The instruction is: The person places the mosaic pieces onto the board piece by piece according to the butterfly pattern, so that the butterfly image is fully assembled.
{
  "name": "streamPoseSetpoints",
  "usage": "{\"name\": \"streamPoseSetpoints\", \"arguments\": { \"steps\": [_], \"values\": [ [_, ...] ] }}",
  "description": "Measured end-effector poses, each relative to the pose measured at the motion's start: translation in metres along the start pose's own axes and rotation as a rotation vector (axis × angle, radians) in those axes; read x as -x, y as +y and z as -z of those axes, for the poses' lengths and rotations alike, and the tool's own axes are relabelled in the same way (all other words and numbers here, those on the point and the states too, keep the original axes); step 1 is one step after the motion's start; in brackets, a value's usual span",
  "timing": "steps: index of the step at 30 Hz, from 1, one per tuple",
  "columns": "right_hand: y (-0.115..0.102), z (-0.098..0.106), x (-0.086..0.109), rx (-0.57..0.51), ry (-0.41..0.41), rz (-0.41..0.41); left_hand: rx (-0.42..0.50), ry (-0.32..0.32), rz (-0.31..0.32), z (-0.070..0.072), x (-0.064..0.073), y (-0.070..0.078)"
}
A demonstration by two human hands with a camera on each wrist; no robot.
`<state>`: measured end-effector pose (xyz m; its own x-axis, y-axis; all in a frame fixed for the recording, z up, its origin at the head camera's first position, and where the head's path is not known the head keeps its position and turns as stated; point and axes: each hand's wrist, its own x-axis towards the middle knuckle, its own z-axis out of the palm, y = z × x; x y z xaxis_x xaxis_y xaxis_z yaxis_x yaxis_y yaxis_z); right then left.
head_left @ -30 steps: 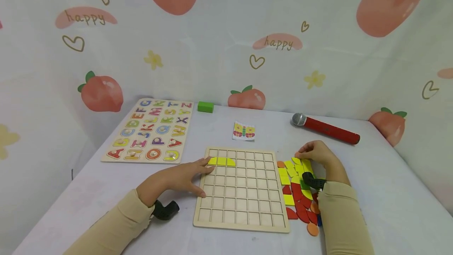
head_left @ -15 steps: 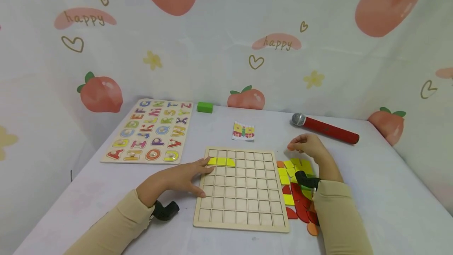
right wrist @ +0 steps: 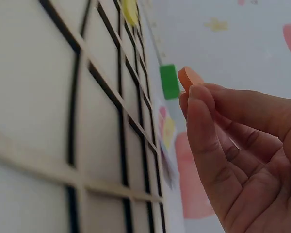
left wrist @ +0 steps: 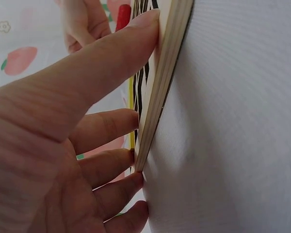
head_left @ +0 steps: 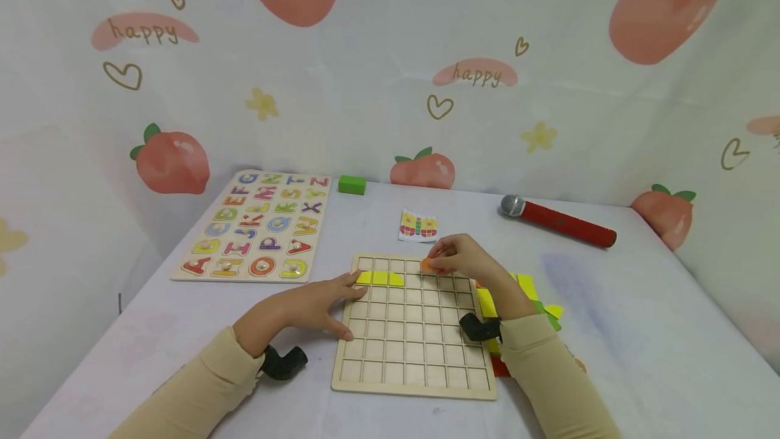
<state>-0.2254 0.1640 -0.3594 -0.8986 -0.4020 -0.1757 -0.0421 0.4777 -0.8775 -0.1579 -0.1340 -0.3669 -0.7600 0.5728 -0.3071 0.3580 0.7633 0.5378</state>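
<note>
My right hand pinches a small orange disc between thumb and fingertips, over the far rows of a wooden grid board. In the right wrist view the orange disc stands on edge at the fingertips, beside the grid. My left hand rests spread along the board's left edge. Its thumb and fingertips touch the board's side in the left wrist view. Several yellow pieces lie in a row in the second row of cells, at the left.
Loose coloured pieces lie right of the board, partly hidden by the right forearm. Behind it lies a butterfly pattern card. An alphabet puzzle, a green block and a red microphone lie farther back.
My right hand has picked up the orange disc from the area of loose pieces and carried it left, over the board. The left hand has stayed in place.
</note>
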Motion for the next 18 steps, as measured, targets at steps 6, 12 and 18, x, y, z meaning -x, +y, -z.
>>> {"name": "streamPoseSetpoints", "arguments": {
  "steps": [6, 12, 18],
  "values": [
    [-0.002, -0.017, -0.004, -0.016, -0.063, -0.026, 0.014, -0.001, 0.018, 0.001, 0.000, 0.001],
    [0.004, -0.024, -0.008, 0.022, -0.071, -0.004, 0.010, -0.002, 0.009, 0.000, 0.001, 0.001],
    [0.009, -0.028, -0.008, 0.118, -0.044, 0.059, 0.017, 0.001, 0.020, 0.000, 0.001, 0.001]
  ]
}}
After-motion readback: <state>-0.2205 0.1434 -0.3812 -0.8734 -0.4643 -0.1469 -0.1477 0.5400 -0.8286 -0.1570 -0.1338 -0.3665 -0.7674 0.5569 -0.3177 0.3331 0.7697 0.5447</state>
